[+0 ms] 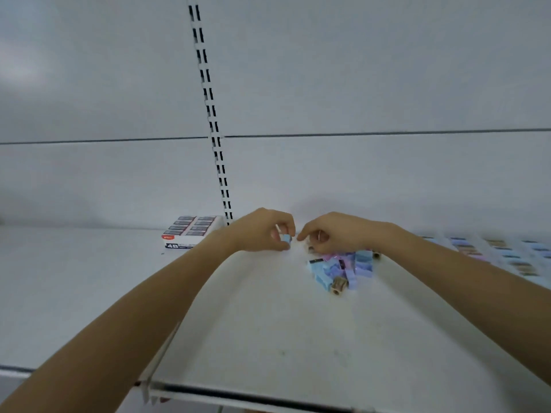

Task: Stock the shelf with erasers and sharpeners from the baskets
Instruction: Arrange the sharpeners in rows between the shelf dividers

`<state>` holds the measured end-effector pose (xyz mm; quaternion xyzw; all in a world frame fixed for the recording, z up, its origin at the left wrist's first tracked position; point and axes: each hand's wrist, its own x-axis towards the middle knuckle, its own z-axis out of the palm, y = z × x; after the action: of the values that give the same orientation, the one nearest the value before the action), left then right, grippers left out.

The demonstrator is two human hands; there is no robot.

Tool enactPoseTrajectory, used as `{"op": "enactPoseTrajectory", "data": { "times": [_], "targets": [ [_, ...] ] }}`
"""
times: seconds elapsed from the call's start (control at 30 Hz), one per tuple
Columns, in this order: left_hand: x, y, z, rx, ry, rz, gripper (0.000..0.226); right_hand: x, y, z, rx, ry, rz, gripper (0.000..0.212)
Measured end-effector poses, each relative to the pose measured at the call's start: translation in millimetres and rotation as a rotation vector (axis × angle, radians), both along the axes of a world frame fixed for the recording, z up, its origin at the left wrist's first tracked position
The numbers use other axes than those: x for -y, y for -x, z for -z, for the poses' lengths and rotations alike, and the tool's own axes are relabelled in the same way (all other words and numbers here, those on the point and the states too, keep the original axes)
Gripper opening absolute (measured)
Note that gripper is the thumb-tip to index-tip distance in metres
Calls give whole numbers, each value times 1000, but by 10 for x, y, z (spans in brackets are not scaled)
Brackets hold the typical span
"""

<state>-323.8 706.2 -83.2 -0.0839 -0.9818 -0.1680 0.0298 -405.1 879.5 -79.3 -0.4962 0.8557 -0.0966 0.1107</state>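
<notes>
Both my hands reach over the white shelf (268, 323) near its back wall. My left hand (262, 231) pinches a small blue sharpener (286, 239) between thumb and fingers. My right hand (331, 232) hovers just right of it with curled fingers, above a small brownish piece (311, 248); whether it holds anything I cannot tell. A loose pile of blue, purple and pink sharpeners (346, 268) lies below my right hand, with a wooden-looking one (339, 285) at its front. A box of 4B erasers (190, 232) stands to the left.
Rows of small items (492, 251) lie on the shelf at the far right. A slotted upright (214, 129) runs up the back panel. The shelf's front edge (238, 396) and a thin divider (162, 356) are near the bottom.
</notes>
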Motion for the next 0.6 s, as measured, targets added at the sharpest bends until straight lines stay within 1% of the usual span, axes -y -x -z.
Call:
{"op": "enactPoseTrajectory", "data": {
  "times": [0.1,0.17,0.23,0.3,0.4,0.6],
  "targets": [
    [42,31,43,-34,-108,11,18,-14,-21,7,21,137,34,42],
    [85,43,79,-52,-177,16,23,-35,-35,0,74,225,55,43],
    [117,47,95,-57,-227,21,28,-58,-59,-3,143,297,73,39],
    [124,41,94,-56,-261,24,30,-75,-84,7,193,343,85,31],
    [136,25,85,-77,-245,46,34,-80,-119,42,209,366,128,24],
    [194,-35,140,-156,-164,110,31,-66,-222,78,127,430,194,18]
  ]
}}
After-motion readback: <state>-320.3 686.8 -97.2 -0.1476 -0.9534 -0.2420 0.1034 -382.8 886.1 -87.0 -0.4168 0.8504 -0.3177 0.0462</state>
